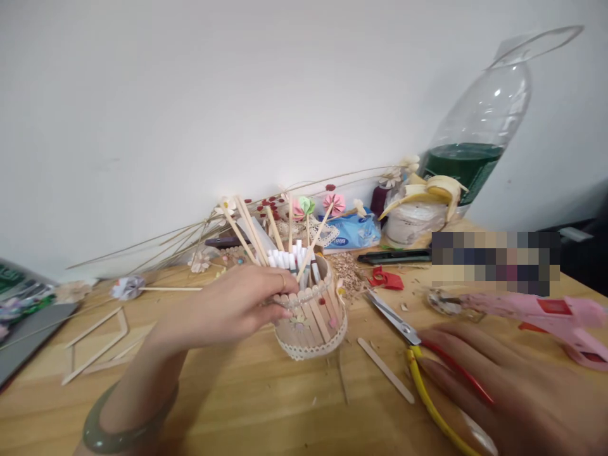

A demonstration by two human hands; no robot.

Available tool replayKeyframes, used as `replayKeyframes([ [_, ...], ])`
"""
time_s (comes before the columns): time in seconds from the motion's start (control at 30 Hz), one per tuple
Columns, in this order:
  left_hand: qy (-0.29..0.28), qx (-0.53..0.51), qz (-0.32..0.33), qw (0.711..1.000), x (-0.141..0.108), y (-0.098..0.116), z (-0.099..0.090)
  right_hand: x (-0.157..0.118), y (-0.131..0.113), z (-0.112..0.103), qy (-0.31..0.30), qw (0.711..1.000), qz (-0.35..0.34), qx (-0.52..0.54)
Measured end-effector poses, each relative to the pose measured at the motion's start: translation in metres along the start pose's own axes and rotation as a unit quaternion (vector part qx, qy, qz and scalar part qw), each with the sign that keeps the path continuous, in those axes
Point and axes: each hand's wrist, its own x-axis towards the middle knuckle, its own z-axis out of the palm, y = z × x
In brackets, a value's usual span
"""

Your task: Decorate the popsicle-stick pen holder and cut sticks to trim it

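Note:
A round pen holder (311,323) made of craft sticks, with lace trim and small flower decorations, stands on the wooden table. White-capped pens (287,259) and several wooden sticks rise out of it. My left hand (237,297), with a green bangle at the wrist, pinches its left rim between thumb and fingers. At the right, my right hand (503,380) lies over scissors (401,324) with red and yellow handles, its fingers stretched out. The blades point up and left toward the holder. A loose craft stick (386,370) lies between the holder and the scissors.
A pink glue gun (536,310) lies at the right, near a black cutter (394,256). Behind are a blue tissue pack (354,229), a banana peel (427,193) on a container and a large bottle (479,120). Craft-stick frames (97,345) lie left.

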Motion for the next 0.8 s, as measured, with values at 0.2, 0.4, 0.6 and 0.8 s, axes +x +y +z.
replayKeyframes([
  [0.2, -0.012, -0.019, 0.05, 0.998, 0.003, 0.0, 0.003, 0.081, -0.033, 0.006, 0.106, 0.986, -0.031, 0.129],
  [0.4, 0.011, -0.019, 0.033, 0.999, 0.005, -0.005, 0.003, 0.103, 0.018, 0.016, 0.073, 0.987, -0.018, 0.145],
  [0.6, -0.01, -0.044, 0.028, 0.999, 0.006, -0.007, 0.006, 0.115, 0.124, 0.028, -0.268, 0.961, 0.051, -0.053],
  [0.8, -0.015, -0.064, 0.032, 0.997, 0.006, -0.007, 0.007, 0.087, 0.132, 0.081, -0.197, 0.978, 0.067, -0.026],
])
